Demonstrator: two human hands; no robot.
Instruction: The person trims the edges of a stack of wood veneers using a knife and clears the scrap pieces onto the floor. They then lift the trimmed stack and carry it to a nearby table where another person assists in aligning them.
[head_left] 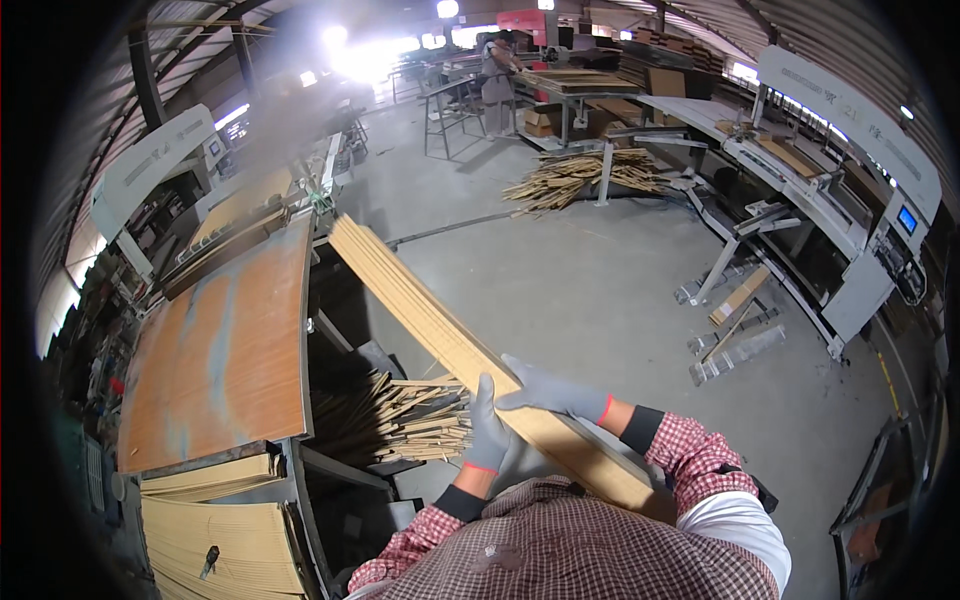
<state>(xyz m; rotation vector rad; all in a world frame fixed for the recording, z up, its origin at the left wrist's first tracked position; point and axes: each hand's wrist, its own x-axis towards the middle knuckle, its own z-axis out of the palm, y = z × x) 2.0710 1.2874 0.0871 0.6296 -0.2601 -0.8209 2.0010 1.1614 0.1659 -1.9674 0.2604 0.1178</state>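
Observation:
A long bundle of thin wooden strips (420, 308) slants across in front of me, its far end near the wooden-topped table and its near end against my body. My left hand (487, 425), in a grey glove, grips the bundle's left side with the thumb up over it. From the right, my right hand (552, 390), gloved the same way, is closed over the bundle's opposite edge just beyond the left. The undersides of both hands' grips are hidden by the wood.
At left stands a wooden-topped table (225, 340), with stacked sheets (222, 545) beside its near end. Scrap strips (415, 420) lie beneath. Another scrap pile (585, 178) lies ahead. Large machines (850, 120) stand right and left. A person (497, 80) works at a far table.

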